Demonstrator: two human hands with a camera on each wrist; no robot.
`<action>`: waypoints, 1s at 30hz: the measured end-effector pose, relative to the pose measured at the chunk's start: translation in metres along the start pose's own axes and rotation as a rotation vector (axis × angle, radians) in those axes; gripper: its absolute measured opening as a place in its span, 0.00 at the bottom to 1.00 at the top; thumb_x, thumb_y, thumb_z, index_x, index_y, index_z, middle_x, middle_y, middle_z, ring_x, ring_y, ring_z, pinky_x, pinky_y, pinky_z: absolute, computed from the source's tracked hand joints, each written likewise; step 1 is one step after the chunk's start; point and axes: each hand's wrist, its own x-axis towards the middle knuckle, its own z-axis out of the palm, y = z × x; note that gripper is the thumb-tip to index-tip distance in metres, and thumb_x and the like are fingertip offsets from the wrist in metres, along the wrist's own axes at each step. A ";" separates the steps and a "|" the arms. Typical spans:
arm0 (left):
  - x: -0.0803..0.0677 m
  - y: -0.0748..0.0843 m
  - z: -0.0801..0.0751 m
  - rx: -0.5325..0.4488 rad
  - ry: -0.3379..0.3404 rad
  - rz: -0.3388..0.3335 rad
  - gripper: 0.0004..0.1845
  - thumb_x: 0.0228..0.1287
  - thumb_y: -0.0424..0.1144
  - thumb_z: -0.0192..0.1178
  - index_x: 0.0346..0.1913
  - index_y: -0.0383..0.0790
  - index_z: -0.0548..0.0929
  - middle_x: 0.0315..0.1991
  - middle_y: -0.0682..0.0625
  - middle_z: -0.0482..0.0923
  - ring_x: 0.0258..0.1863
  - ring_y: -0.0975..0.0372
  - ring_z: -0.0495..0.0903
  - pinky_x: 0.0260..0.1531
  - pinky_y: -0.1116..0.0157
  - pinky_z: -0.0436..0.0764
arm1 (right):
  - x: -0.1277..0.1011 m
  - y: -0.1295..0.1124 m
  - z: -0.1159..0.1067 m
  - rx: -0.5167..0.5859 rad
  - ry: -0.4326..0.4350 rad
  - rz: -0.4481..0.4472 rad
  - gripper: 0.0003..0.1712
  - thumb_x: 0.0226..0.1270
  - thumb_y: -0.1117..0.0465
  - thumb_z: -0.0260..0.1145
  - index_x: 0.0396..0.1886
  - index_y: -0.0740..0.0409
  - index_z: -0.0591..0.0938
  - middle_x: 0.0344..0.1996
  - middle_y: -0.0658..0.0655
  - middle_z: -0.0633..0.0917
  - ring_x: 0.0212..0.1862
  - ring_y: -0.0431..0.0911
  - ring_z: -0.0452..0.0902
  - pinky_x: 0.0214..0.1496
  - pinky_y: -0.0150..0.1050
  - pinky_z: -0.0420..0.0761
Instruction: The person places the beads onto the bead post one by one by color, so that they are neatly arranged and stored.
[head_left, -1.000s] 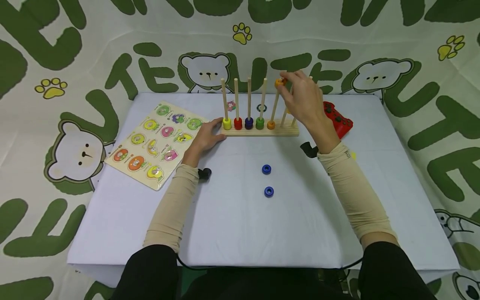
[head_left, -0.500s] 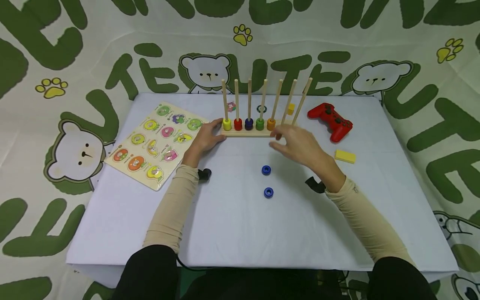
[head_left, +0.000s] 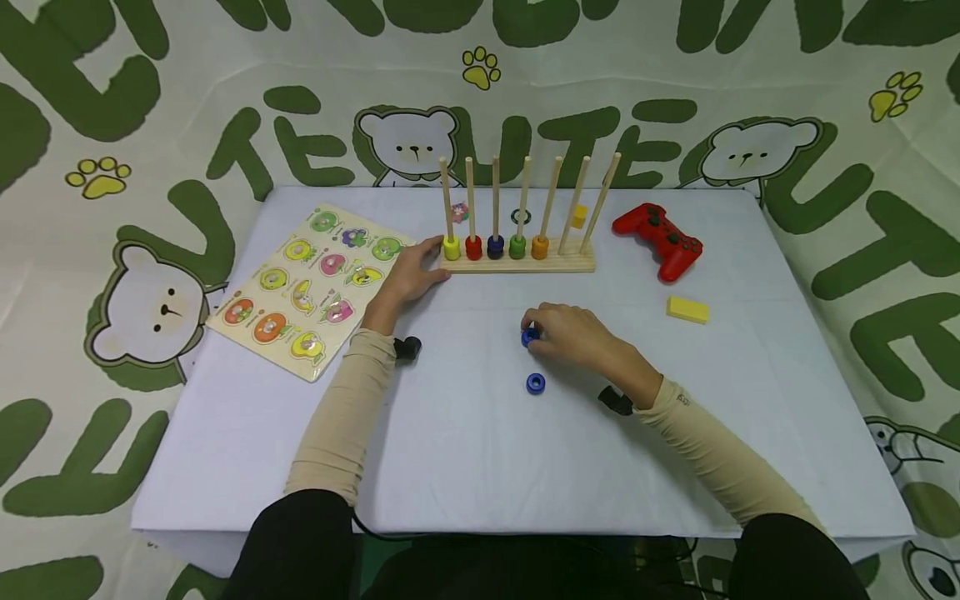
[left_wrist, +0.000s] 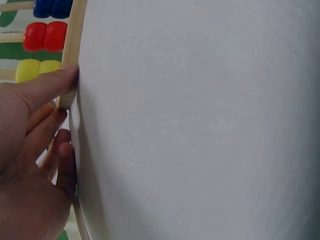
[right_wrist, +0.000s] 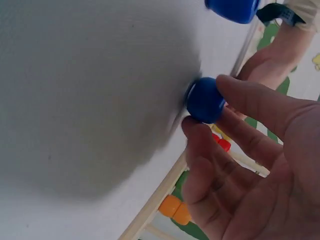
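My right hand pinches a blue bead between thumb and fingers, low over the white table. A second blue bead lies just nearer to me. At the back, a wooden bead rack carries upright pegs. Yellow, red, dark blue, green and orange beads sit low on its pegs; the two rightmost pegs are bare. My left hand holds the rack's left end, its thumb along the front of the base in the left wrist view.
A fruit puzzle board lies at the left, close to my left forearm. To the right are a red game controller and a yellow block. Behind the rack lie a small orange-yellow block, a ring-shaped piece and a pink figure.
My right hand let an orange bead go onto the fifth peg, came down from the rack toward me, and took hold of the farther blue bead. The left hand stayed put.
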 end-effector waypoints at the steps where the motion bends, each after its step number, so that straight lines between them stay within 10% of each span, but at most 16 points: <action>1: 0.000 0.000 0.000 0.002 -0.001 -0.002 0.40 0.75 0.38 0.66 0.85 0.42 0.62 0.84 0.39 0.61 0.85 0.46 0.54 0.86 0.50 0.54 | -0.001 0.000 -0.001 0.011 0.017 0.003 0.18 0.71 0.57 0.75 0.57 0.55 0.88 0.45 0.55 0.87 0.41 0.47 0.82 0.40 0.43 0.84; 17: 0.003 -0.004 0.002 0.021 0.002 -0.021 0.40 0.76 0.40 0.66 0.85 0.44 0.61 0.84 0.41 0.60 0.85 0.47 0.54 0.86 0.50 0.53 | 0.005 0.017 -0.118 0.113 0.819 -0.027 0.20 0.74 0.62 0.73 0.62 0.65 0.85 0.53 0.65 0.86 0.35 0.55 0.80 0.34 0.33 0.69; 30: 0.003 -0.003 0.002 0.008 -0.004 -0.030 0.40 0.76 0.41 0.67 0.85 0.45 0.61 0.85 0.42 0.59 0.86 0.48 0.53 0.86 0.49 0.53 | 0.030 0.025 -0.143 0.093 0.837 0.072 0.22 0.81 0.56 0.65 0.68 0.61 0.83 0.57 0.64 0.84 0.37 0.54 0.80 0.34 0.38 0.71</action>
